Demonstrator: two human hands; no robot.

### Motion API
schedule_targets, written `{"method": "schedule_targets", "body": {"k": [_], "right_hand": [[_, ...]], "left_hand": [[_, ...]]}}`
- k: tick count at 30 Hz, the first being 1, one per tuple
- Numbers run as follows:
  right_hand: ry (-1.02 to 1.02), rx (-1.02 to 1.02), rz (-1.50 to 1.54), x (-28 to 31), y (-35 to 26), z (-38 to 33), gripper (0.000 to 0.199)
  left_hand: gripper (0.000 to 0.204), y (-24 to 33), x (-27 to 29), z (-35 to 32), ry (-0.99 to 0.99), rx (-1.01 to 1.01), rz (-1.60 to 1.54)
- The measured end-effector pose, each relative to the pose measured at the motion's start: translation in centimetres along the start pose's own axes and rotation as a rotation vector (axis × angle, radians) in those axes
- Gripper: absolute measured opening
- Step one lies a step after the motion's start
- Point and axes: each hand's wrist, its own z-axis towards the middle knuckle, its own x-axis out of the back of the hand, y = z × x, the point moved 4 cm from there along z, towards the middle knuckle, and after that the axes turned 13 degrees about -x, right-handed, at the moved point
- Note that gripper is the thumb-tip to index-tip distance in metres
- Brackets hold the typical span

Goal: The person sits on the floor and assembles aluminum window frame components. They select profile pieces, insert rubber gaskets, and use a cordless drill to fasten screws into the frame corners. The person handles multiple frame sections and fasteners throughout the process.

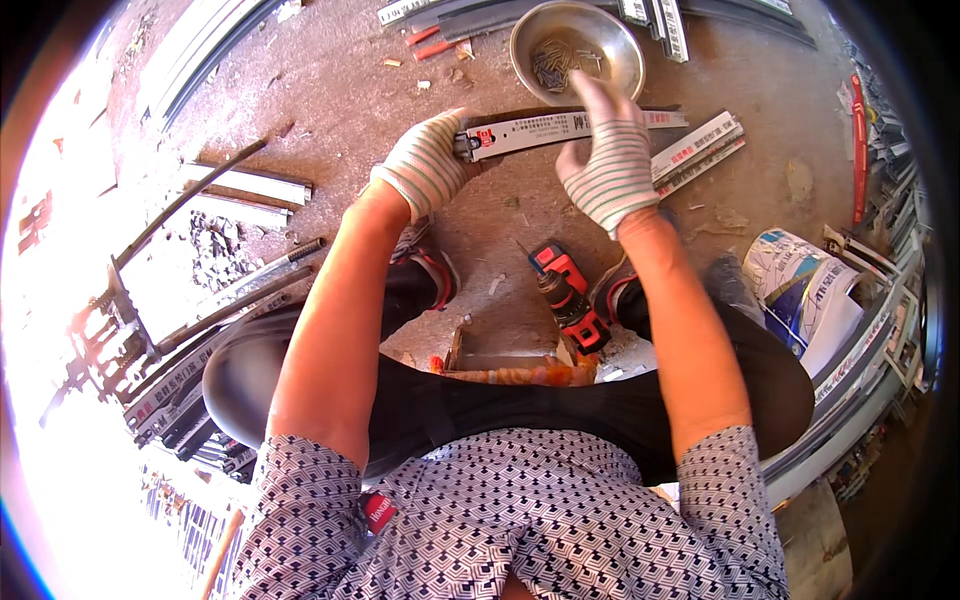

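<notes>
Left hand: the worker's left hand [425, 165], in a striped glove, is closed around the left end of a metal rail [530, 133].
Right hand: the right hand [608, 165], in a matching glove with bare fingertips, is spread, thumb apart from the fingers, above the rail's right half; whether it touches the metal cannot be told.
Rail: pale and printed along its face, it lies crosswise in front of the worker, raised a little toward the right, just on the near side of the bowl.
Bowl: a round metal bowl [618, 45] sits on the far side of the rail, a heap of small screws [550, 68] on its floor, the right hand's fingertips over its near edge.
Floor at right: two more printed rails [697, 150] lie side by side beyond the right wrist; farther right and nearer stands a white bucket [800, 285].
Between the feet: a red-and-black power drill [572, 300] lies on its side, beside the right shoe.
Far edge: red-handled tools [433, 48] rest left of the bowl.
Worker: seated low, knees apart, in a patterned shirt [500, 500] and dark trousers [480, 408].
</notes>
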Motion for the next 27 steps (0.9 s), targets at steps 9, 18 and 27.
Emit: {"method": "schedule_targets", "body": {"k": [9, 18, 27], "right_hand": [[-0.341, 0.171, 0.043, -5.3, 0.7, 1.9, 0.053], [-0.413, 0.201, -0.005, -5.1, 0.2, 2.0, 0.051], [-0.393, 0.248, -0.019, -5.3, 0.3, 1.9, 0.050]], "left_hand": [[0.046, 2.2, -1.1, -0.2, -0.083, -0.060, 0.378], [0.047, 1.7, -1.0, -0.4, -0.058, -0.032, 0.390], [0.048, 1.8, -1.0, -0.5, -0.064, -0.010, 0.462]]}}
